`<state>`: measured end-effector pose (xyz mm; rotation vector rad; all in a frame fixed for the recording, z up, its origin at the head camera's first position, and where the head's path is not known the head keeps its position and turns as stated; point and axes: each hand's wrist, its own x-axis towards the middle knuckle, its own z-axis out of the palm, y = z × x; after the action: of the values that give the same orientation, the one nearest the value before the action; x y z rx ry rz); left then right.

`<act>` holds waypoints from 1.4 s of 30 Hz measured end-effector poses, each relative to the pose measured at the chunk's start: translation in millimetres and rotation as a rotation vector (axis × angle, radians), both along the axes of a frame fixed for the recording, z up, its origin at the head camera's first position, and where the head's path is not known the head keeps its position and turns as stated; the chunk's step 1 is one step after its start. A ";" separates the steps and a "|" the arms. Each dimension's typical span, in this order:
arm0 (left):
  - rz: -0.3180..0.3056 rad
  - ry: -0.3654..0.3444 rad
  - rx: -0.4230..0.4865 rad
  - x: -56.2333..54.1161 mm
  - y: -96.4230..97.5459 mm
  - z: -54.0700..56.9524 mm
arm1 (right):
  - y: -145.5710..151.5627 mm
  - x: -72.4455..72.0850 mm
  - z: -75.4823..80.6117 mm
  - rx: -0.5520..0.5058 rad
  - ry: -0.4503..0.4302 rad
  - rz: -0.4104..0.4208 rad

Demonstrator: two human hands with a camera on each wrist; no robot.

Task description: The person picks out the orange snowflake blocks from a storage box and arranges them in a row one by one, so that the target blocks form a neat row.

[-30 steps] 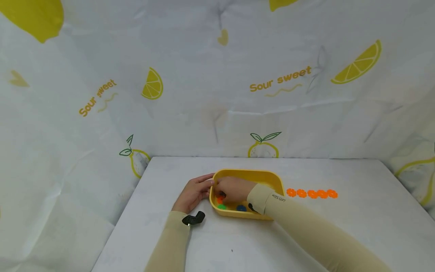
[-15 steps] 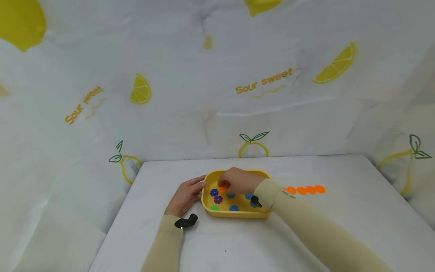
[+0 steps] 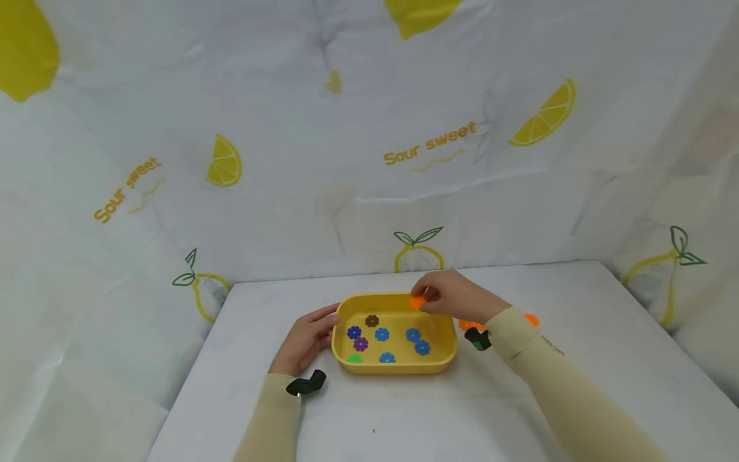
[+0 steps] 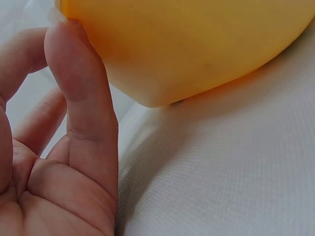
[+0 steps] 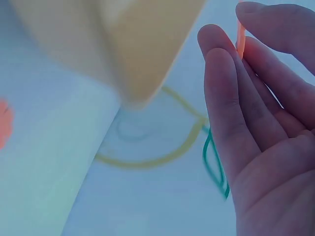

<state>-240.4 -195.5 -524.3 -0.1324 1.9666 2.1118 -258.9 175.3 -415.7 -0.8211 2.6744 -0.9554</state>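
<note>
A yellow plastic tray [image 3: 392,369] sits on the white table. My left hand [image 3: 303,343] holds its left end, thumb at the rim in the left wrist view, where the tray wall [image 4: 197,49] fills the top. Over the tray's back right part, my right hand [image 3: 456,295] pinches an orange notched snowflake disc [image 3: 418,302] between thumb and fingers. In the right wrist view that orange disc [image 5: 240,42] appears edge-on. Inside the tray lie several blue discs [image 3: 412,335], a purple disc [image 3: 360,344], a brown disc [image 3: 372,321] and a partly hidden green disc [image 3: 355,359].
Right of the tray, a row of orange discs [image 3: 532,319] lies on the table [image 3: 439,417], partly covered by the right wrist and sleeve. A white cloth [image 3: 277,212] printed with lemons hangs behind the table.
My right hand has lifted an orange disc out from the tray's left part and carried it right and up. The left hand stays at the tray's left end. The head view has shifted.
</note>
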 end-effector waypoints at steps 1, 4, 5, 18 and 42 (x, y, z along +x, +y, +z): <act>0.001 -0.001 -0.001 0.0 0.1 -0.2 | 9.0 0.8 -1.5 -0.008 0.000 -0.023; 0.006 0.000 0.001 -0.1 0.2 -0.7 | 36.9 4.6 -6.5 -0.027 0.003 -0.090; 0.008 -0.002 0.003 -0.2 0.2 -0.5 | 46.2 6.0 -8.8 -0.030 0.004 -0.115; 0.004 -0.026 0.012 0.7 1.0 1.1 | 148.9 24.9 -47.2 -0.043 0.002 -0.395; 0.011 -0.044 0.024 3.5 -0.5 1.4 | 215.8 36.3 -79.1 0.020 0.021 -0.511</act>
<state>-236.9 -196.1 -522.9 -0.1844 1.9189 2.1207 -222.6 391.1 -494.8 -0.1332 2.9673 -1.0130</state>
